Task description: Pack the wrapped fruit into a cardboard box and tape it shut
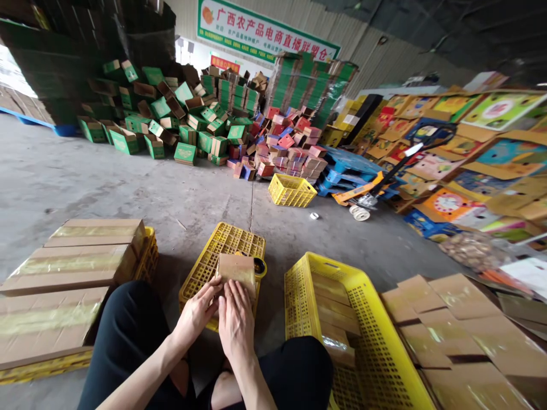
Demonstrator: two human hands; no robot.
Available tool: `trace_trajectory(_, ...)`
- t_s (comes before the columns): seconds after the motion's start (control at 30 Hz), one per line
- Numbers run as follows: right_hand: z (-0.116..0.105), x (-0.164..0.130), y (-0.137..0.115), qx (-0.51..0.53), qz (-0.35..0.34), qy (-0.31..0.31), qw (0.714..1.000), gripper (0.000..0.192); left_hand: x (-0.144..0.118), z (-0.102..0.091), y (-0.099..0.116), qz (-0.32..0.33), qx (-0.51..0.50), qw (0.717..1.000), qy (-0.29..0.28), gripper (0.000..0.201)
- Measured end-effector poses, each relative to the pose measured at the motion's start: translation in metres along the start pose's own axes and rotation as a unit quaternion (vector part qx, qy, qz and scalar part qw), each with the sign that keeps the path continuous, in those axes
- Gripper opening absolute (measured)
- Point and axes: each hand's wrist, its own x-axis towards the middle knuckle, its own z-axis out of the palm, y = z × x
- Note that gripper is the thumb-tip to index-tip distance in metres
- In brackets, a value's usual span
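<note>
Left hand (200,307) and right hand (236,320) pressed flat, fingers extended, unclamped, across 1 cardboard box (239,267), likely steadying it; yellow crate (231,236) beneath apparently served as low stand.

Two grips (200,312) (236,322), one pallet jack (366,189)

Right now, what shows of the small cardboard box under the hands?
The small cardboard box is plain brown, its visible top flat and apparently closed. It sits on a yellow gridded crate, with a round black-and-yellow item by its right side. The left hand and right hand rest on its near part.
</note>
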Motion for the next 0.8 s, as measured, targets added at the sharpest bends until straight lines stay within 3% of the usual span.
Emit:
trace_trajectory(0.2,0.006,0.030,0.004,-0.005,-0.021,-0.013,1.000,0.042,0.005,-0.005,0.003,0.018,0.015,1.000,-0.011,0.042)
trace_trajectory(0.43,0.010,0.062,0.005,0.016,-0.028,-0.046,0.998,0.041,0.007,-0.006,-0.001,0.037,0.013,0.999,0.000,0.027)
trace_trajectory(0.8,0.003,0.040,0.006,0.008,-0.029,-0.037,0.999,0.040,0.002,-0.005,0.001,0.027,-0.025,0.999,-0.003,0.031)
